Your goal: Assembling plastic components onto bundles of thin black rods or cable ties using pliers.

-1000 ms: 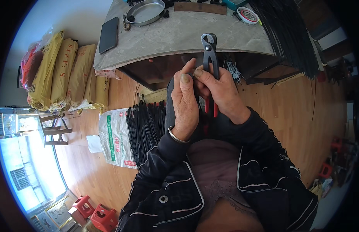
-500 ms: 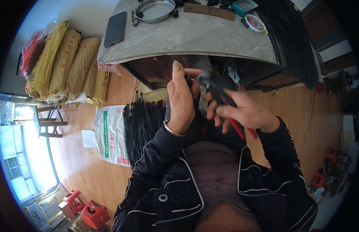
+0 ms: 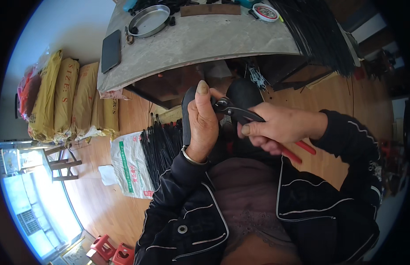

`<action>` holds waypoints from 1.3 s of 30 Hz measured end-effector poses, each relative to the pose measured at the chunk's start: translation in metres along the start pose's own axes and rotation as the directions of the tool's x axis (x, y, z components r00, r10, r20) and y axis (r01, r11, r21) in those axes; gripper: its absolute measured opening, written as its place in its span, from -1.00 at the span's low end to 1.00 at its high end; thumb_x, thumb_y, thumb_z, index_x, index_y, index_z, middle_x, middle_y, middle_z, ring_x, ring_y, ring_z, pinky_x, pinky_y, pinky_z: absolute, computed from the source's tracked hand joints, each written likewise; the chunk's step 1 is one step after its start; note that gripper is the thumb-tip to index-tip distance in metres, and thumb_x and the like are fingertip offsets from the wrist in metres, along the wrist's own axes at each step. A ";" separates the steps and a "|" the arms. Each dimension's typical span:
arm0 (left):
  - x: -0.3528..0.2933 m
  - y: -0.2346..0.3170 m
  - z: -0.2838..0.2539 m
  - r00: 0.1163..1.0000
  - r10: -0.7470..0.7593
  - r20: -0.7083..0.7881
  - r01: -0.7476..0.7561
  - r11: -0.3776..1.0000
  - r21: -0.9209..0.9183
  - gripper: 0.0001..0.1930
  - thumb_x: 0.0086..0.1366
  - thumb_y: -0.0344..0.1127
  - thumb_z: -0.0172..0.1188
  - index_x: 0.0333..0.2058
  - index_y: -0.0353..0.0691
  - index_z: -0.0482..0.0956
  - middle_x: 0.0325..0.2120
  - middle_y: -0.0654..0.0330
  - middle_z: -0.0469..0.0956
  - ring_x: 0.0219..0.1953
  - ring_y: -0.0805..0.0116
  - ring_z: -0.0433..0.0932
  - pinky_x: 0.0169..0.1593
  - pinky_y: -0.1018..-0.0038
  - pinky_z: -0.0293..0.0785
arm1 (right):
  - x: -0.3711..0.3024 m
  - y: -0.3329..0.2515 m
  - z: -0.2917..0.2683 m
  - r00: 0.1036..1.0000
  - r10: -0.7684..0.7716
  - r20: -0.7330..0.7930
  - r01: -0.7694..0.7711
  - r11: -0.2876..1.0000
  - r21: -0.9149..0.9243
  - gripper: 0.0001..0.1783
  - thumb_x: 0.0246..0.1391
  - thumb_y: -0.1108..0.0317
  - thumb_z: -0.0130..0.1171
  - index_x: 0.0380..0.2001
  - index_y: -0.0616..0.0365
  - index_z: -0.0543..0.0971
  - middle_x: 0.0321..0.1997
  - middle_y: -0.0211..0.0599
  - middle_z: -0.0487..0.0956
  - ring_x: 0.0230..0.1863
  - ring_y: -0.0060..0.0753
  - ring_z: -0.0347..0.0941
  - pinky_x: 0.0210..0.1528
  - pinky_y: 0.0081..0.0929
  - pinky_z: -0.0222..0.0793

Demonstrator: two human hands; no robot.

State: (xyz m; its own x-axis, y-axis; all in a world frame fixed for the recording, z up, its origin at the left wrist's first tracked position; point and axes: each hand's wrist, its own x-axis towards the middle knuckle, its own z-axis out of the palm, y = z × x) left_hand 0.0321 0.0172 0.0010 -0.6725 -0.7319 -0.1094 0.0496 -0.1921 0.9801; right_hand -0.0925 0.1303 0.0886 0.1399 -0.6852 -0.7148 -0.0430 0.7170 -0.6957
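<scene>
My right hand (image 3: 280,126) is wrapped round a pair of pliers (image 3: 244,115) with a dark metal head and red handle ends. The pliers point left, and their jaws are at the fingers of my left hand (image 3: 204,121). That hand is upright, thumb raised, its other fingers curled behind the jaws. A small dark piece seems to sit between those fingers, but the pliers' head and the fingers hide most of it. Both hands are above my lap, in front of the stone-topped table (image 3: 205,39).
On the table are a round metal tray (image 3: 151,20), a dark phone (image 3: 111,51), a flat brown bar (image 3: 210,10), a small white dish (image 3: 265,12) and long black strips (image 3: 308,35). Black rods (image 3: 160,143) lie on a white woven sack (image 3: 129,165). Yellow sacks (image 3: 65,95) stand at left.
The pliers have come left and slightly down, their jaws now close against my left fingers. My left hand keeps its pose. The whole view has shifted and tilted a little.
</scene>
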 end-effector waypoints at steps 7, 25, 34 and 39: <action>0.003 0.001 0.005 0.998 -0.028 -0.058 0.026 0.999 -0.033 -0.29 0.41 0.23 -0.29 -0.53 -0.29 0.57 -0.68 0.33 0.42 -0.63 0.63 0.27 -0.52 0.66 0.15 | 0.012 0.021 -0.012 0.796 -0.570 -0.205 0.148 0.511 -0.847 -0.79 0.17 0.39 -0.02 -0.24 0.35 0.36 -0.54 -0.05 0.51 -0.64 -0.09 0.40 -0.50 -0.28 0.40; 0.007 0.008 0.008 0.998 0.030 0.062 -0.029 1.000 -0.005 -0.30 0.43 0.20 -0.32 -0.53 -0.29 0.55 -0.76 0.37 0.30 -0.66 0.62 0.25 -0.54 0.63 0.15 | -0.002 0.000 -0.017 0.959 -0.241 -0.150 0.142 0.865 -0.482 -0.76 0.25 0.23 0.01 -0.19 0.20 0.39 -0.55 -0.32 0.41 -0.57 -0.42 0.37 -0.49 -0.43 0.34; 0.055 0.146 -0.045 0.590 0.738 -0.326 -0.644 0.674 0.362 -0.53 0.50 -0.04 -0.34 -0.27 -0.28 0.45 -0.68 0.33 0.32 -0.70 0.58 0.20 -0.56 0.62 0.20 | 0.069 -0.010 -0.103 0.628 -0.590 -0.507 -0.065 0.609 -0.791 -0.53 0.15 0.00 0.10 -0.23 0.27 0.39 -0.29 0.13 0.54 -0.23 0.19 0.49 -0.24 -0.02 0.35; 0.021 0.221 -0.250 0.584 0.792 -0.178 -0.774 0.610 0.173 -0.62 0.49 -0.09 -0.25 -0.30 -0.24 0.44 -0.61 0.35 0.33 -0.63 0.60 0.23 -0.50 0.68 0.19 | 0.117 -0.014 -0.133 0.439 -0.776 -0.453 -0.180 0.418 -0.890 -0.50 0.08 -0.06 0.15 -0.30 0.23 0.39 -0.33 0.02 0.53 -0.29 0.14 0.50 -0.29 -0.04 0.35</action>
State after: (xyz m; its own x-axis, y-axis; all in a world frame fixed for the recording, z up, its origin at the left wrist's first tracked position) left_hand 0.2133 -0.2040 0.1738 -0.2221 -0.6962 0.6826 0.4228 0.5620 0.7109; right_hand -0.2069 0.0230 0.0060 -0.3534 -0.9152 0.1935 -0.9239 0.3090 -0.2259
